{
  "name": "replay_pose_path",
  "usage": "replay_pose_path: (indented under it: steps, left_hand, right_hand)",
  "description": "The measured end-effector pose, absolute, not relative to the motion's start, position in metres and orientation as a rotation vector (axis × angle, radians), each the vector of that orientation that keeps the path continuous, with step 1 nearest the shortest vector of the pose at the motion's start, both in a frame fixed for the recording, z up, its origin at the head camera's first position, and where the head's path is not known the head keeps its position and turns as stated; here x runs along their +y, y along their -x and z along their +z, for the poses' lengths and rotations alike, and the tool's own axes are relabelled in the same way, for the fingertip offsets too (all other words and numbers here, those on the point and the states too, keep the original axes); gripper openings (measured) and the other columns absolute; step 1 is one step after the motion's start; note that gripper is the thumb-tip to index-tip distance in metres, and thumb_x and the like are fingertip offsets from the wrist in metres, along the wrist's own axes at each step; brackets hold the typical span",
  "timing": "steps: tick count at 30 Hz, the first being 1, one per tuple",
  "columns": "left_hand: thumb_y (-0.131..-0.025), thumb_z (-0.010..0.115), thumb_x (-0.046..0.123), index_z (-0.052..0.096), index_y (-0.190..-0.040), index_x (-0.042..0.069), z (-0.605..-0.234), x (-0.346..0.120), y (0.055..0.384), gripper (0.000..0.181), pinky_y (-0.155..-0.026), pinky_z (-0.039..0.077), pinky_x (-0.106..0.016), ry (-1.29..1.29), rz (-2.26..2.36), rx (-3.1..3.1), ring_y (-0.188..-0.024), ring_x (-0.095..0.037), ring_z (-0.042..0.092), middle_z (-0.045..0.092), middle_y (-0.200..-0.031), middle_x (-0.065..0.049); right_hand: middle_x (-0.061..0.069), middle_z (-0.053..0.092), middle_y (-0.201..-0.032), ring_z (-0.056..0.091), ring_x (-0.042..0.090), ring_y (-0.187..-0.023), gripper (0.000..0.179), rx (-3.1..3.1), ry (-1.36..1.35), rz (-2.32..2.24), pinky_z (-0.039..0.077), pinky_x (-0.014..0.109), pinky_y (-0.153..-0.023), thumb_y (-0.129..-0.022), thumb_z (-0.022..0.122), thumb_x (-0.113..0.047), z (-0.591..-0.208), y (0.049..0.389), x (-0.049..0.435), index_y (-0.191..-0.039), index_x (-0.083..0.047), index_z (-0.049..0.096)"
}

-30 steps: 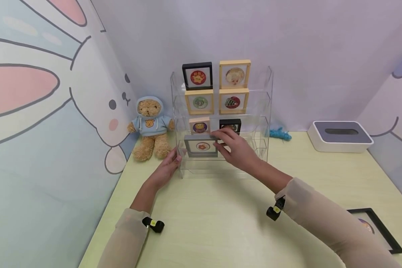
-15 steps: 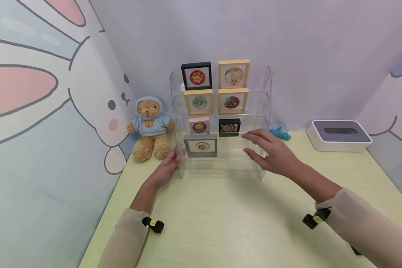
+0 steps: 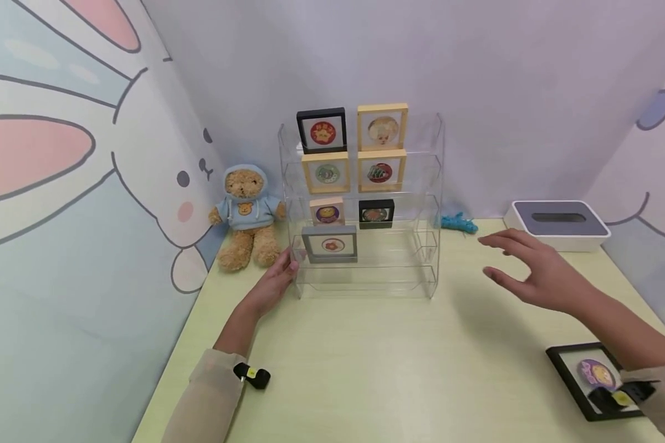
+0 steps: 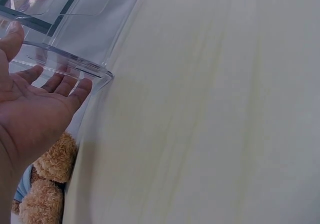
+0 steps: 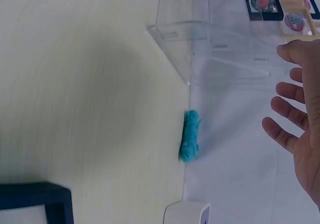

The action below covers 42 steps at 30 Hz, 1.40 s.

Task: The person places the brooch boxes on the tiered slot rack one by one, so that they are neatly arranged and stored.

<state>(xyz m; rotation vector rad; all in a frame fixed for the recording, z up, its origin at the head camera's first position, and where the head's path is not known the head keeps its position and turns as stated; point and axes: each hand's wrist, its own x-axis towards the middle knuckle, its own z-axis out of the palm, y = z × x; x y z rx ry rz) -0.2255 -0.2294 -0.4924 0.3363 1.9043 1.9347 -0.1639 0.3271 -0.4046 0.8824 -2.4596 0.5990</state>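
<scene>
A clear tiered display rack [image 3: 366, 286] stands against the back wall. My left hand [image 3: 271, 284] holds its lower left side, and in the left wrist view the thumb and fingers lie on either side of the clear edge. On the lowest filled tier a grey picture frame [image 3: 317, 255] sits at the left. Above it are a small pale frame [image 3: 327, 211], a small black frame [image 3: 376, 214], two yellow frames on one tier, and a black and a yellow frame on top. My right hand [image 3: 537, 271] hovers over the table, fingers spread, holding nothing.
A large black picture frame [image 3: 569, 376] lies on the table at the right, partly under my right wrist. A teddy bear [image 3: 249, 212] sits left of the rack. A blue yarn-like bundle [image 3: 459, 223] and a white-and-grey tissue box [image 3: 556, 227] lie to the right.
My right hand has left the grey picture frame on the rack and moved right, over the table. The left hand stays at the rack's side.
</scene>
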Motion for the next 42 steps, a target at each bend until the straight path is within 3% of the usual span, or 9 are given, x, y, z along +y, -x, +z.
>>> replay_pose_path:
  steps: [6, 11, 17, 21, 23, 26, 30, 36, 42]
  left_hand:
    - [-0.118, 0.047, 0.043, -0.001, -0.18, 0.025, -0.493, -0.229, 0.225, 0.08, -0.142, -0.001, -0.057, -0.324, 1.936, 1.901, -0.175, -0.032, -0.003, 0.01, -0.188, -0.013]
    - [-0.119, 0.046, 0.043, -0.001, -0.18, 0.025, -0.493, -0.229, 0.225, 0.08, -0.142, -0.001, -0.057, -0.338, 1.936, 1.895, -0.175, -0.031, -0.003, 0.01, -0.188, -0.014]
    - [-0.119, 0.047, 0.043, 0.0, -0.18, 0.024, -0.492, -0.229, 0.225, 0.08, -0.142, -0.001, -0.056, -0.327, 1.939, 1.888, -0.175, -0.03, -0.001, 0.011, -0.187, -0.014]
    - [-0.119, 0.046, 0.042, 0.001, -0.18, 0.025, -0.493, -0.229, 0.225, 0.078, -0.142, -0.001, -0.057, -0.341, 1.947, 1.888, -0.175, -0.031, -0.002, 0.011, -0.187, -0.014]
    - [-0.12, 0.046, 0.041, 0.001, -0.18, 0.024, -0.493, -0.23, 0.225, 0.077, -0.142, -0.001, -0.057, -0.348, 1.95, 1.891, -0.175, -0.032, -0.003, 0.011, -0.187, -0.014]
    - [-0.12, 0.046, 0.04, 0.002, -0.18, 0.024, -0.494, -0.23, 0.225, 0.076, -0.142, -0.001, -0.057, -0.346, 1.95, 1.892, -0.175, -0.032, -0.002, 0.011, -0.187, -0.014]
    - [-0.119, 0.047, 0.043, 0.001, -0.18, 0.025, -0.494, -0.229, 0.226, 0.079, -0.142, -0.001, -0.056, -0.32, 1.942, 1.887, -0.175, -0.031, -0.001, 0.011, -0.187, -0.014]
    - [-0.119, 0.046, 0.041, -0.002, -0.18, 0.021, -0.495, -0.229, 0.226, 0.08, -0.141, -0.001, -0.058, -0.344, 1.941, 1.896, -0.175, -0.032, -0.004, 0.006, -0.188, -0.014]
    - [-0.12, 0.046, 0.041, -0.002, -0.18, 0.021, -0.495, -0.229, 0.226, 0.08, -0.142, -0.001, -0.056, -0.355, 1.94, 1.899, -0.175, -0.032, -0.004, 0.005, -0.188, -0.014]
  right_hand:
    - [0.004, 0.067, -0.144, 0.048, -0.006, -0.126, 0.081, -2.692, -0.745, 0.588, 0.031, 0.001, -0.101, -0.079, 0.1, -0.017, -0.418, 0.145, 0.369, -0.152, -0.021, 0.066]
    - [0.003, 0.064, -0.146, 0.036, -0.015, -0.135, 0.087, -2.753, -0.779, 0.564, 0.015, -0.006, -0.106, -0.073, 0.104, -0.021, -0.434, 0.13, 0.405, -0.151, -0.018, 0.065]
    - [-0.028, 0.052, -0.143, 0.032, -0.021, -0.128, 0.097, -2.798, -0.818, 0.474, 0.028, 0.002, -0.095, -0.06, 0.11, -0.023, -0.449, 0.108, 0.446, -0.147, -0.021, 0.065]
    - [-0.035, 0.046, -0.144, 0.037, -0.02, -0.125, 0.107, -2.821, -0.873, 0.432, 0.031, 0.003, -0.087, -0.05, 0.111, -0.022, -0.462, 0.096, 0.472, -0.147, -0.021, 0.065]
    - [-0.032, 0.047, -0.142, 0.042, -0.018, -0.122, 0.111, -2.863, -0.877, 0.404, 0.037, 0.01, -0.084, -0.048, 0.11, -0.023, -0.469, 0.092, 0.484, -0.149, -0.022, 0.064]
    - [-0.009, 0.055, -0.14, 0.052, -0.011, -0.108, 0.122, -2.953, -0.845, 0.389, 0.046, 0.019, -0.073, -0.044, 0.11, -0.023, -0.481, 0.084, 0.499, -0.155, -0.02, 0.059]
    - [0.021, 0.057, -0.13, 0.056, 0.015, -0.095, 0.143, -3.146, -0.709, 0.4, 0.045, 0.03, -0.065, -0.04, 0.109, -0.024, -0.487, 0.07, 0.511, -0.168, -0.025, 0.044]
    - [0.036, 0.05, -0.133, 0.058, 0.043, -0.095, 0.171, -3.342, -0.52, 0.307, 0.042, 0.035, -0.064, -0.031, 0.107, -0.034, -0.49, 0.057, 0.518, -0.177, -0.035, 0.019]
    - [0.046, 0.034, -0.14, 0.05, 0.067, -0.104, 0.184, -3.511, -0.315, 0.252, 0.055, 0.053, -0.066, -0.029, 0.111, -0.02, -0.5, 0.052, 0.516, -0.176, -0.049, 0.004]
